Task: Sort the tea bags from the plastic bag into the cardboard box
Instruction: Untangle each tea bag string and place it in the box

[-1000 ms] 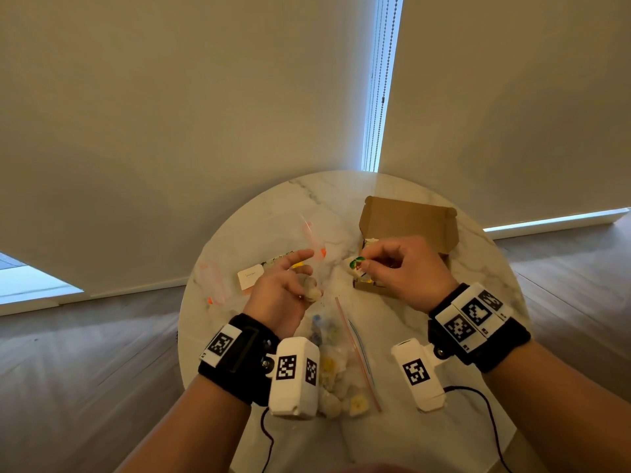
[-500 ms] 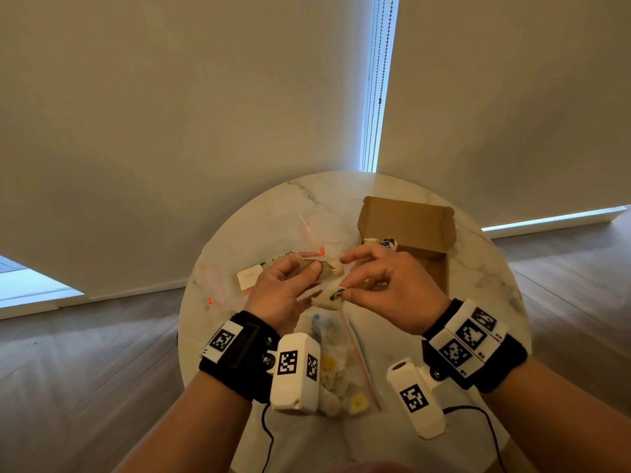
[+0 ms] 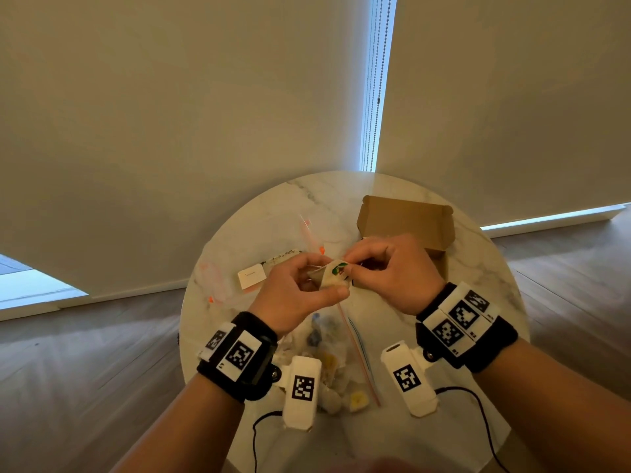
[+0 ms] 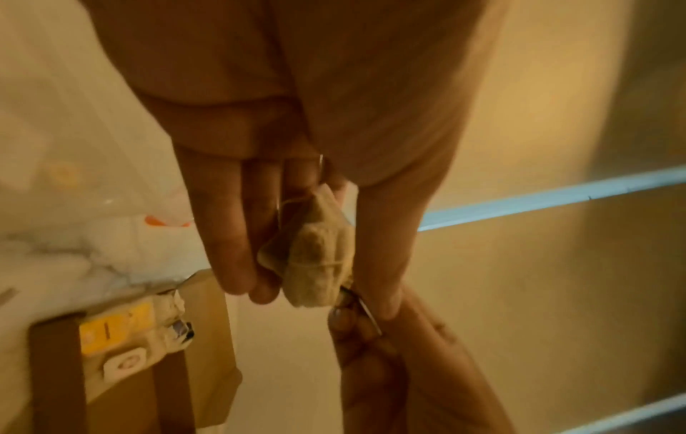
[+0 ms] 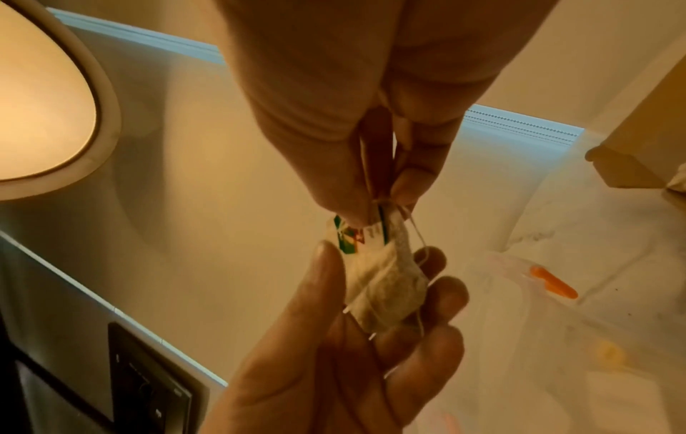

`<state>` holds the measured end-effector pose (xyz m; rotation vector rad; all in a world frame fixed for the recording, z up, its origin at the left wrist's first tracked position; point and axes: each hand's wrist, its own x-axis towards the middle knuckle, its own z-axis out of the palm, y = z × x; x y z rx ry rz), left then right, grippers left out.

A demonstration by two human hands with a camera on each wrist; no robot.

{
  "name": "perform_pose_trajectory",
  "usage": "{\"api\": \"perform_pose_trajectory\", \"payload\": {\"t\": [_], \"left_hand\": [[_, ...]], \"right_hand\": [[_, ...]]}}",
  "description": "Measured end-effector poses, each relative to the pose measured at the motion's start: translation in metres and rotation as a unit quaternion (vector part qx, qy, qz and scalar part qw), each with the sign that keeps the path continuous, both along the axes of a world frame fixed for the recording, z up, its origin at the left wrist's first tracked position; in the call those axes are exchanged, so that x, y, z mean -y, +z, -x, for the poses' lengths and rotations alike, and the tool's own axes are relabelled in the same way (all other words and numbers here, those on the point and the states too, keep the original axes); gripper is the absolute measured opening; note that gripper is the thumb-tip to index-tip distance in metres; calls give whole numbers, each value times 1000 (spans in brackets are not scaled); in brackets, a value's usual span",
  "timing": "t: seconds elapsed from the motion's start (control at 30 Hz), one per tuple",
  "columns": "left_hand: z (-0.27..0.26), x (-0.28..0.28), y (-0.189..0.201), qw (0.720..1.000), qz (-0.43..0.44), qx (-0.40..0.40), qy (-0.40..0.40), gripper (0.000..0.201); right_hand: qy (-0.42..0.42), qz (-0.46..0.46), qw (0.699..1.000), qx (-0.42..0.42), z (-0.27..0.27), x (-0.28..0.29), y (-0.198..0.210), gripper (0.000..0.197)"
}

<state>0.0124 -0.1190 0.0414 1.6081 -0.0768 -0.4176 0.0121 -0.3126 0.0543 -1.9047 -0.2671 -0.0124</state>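
Both hands meet at the middle of the head view, above the round marble table [image 3: 478, 268]. The left hand [image 3: 300, 295] cradles a pale tea bag [image 3: 329, 276], thumb on one side and curled fingers on the other, so it is clamped on the bag. The right hand [image 3: 392, 271] pinches the bag's top end, thumb and forefinger together on the paper tag [image 5: 358, 235] printed in green and red. In the right wrist view the string [image 5: 417, 235] loops from that pinch down the side of the bag.

The cardboard box [image 3: 406, 223] sits open just beyond the right hand, right of centre, its lid standing up. From the left wrist view, at lower left, tea bags in the box [image 4: 122, 340] show, one with a yellow label. The clear plastic bag [image 3: 341, 356] lies at lower centre between the two wrists, more tea bags inside. A small white card [image 3: 252, 276] rests left of the hands.
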Motion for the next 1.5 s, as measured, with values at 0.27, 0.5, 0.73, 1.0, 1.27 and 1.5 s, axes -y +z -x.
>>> {"api": "perform_pose_trajectory", "payload": {"t": [0.27, 0.5, 0.73, 1.0, 1.27, 1.5], "left_hand": [[1, 16, -1, 1000, 20, -11, 10, 20], [3, 24, 1, 996, 74, -13, 51, 23], [4, 24, -1, 996, 77, -21, 50, 13], [0, 26, -9, 995, 40, -67, 57, 20], [-13, 19, -28, 993, -20, -95, 63, 15], [-22, 18, -45, 992, -47, -108, 53, 13]], "right_hand": [[-54, 47, 997, -11, 0, -6, 1, 21], [-79, -22, 995, -51, 1, -8, 0, 9], [-58, -6, 997, -58, 0, -8, -3, 24], [-79, -33, 991, -102, -11, 7, 1, 9], [-176, 242, 950, -94, -68, 76, -52, 10], [-196, 321, 902, -213, -102, 107, -139, 12]]}}
